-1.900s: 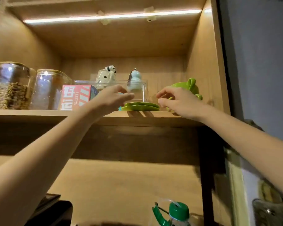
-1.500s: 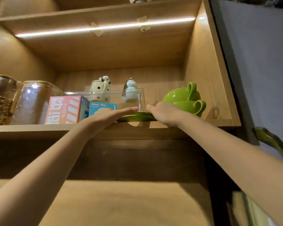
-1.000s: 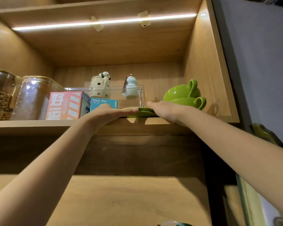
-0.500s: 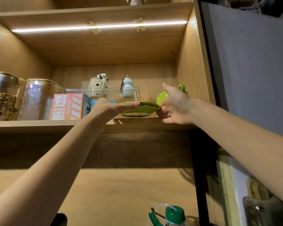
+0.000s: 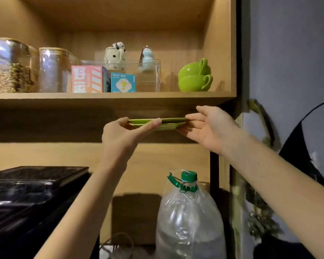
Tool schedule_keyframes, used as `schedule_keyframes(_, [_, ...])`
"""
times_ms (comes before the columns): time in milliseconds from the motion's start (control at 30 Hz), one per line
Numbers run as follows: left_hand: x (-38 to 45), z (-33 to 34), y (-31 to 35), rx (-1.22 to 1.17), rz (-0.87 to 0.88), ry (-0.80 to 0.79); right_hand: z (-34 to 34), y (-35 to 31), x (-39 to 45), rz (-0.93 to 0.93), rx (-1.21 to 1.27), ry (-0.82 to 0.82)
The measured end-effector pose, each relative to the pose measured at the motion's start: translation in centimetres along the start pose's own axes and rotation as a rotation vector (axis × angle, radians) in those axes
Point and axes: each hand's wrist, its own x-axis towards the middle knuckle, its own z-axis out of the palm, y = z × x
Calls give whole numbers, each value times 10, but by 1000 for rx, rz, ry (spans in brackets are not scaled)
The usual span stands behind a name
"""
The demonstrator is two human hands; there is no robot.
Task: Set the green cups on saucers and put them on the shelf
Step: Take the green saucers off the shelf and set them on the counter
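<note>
Two green cups (image 5: pixel 194 77) sit nested one in the other at the right end of the wooden shelf (image 5: pixel 108 96), handles to the right. Below the shelf's front edge I hold a flat stack of green saucers (image 5: pixel 168 122) level in the air between both hands. My left hand (image 5: pixel 125 133) grips the stack's left rim with the thumb on top. My right hand (image 5: pixel 209 126) holds the right rim, fingers underneath.
On the shelf stand two glass jars (image 5: pixel 13 66), a pink box (image 5: pixel 86 79), a blue box (image 5: pixel 123 82) and a clear bin (image 5: pixel 148 75) with two figurines behind it. Below are a big plastic water bottle (image 5: pixel 188 215) and a black appliance (image 5: pixel 26 191).
The saucers were lifted off the shelf between both hands and brought down below its front edge. The nested cups stayed on the shelf.
</note>
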Motion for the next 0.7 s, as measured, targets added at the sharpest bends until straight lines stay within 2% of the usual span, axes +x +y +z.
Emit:
schedule_keyframes(167, [-60, -3, -34, 102, 29, -40, -36, 58, -30, 51, 47, 37])
schedule_keyframes(233, [-83, -5, -50, 67, -5, -34, -52, 80, -43, 61, 58, 40])
schedule_keyframes(500, [-177, -30, -133, 69, -213, -144, -111, 192, -94, 228, 101, 114])
schedule_keyframes(700, [-239, -46, -197, 115, -398, -232, -140, 272, -121, 336, -47, 171])
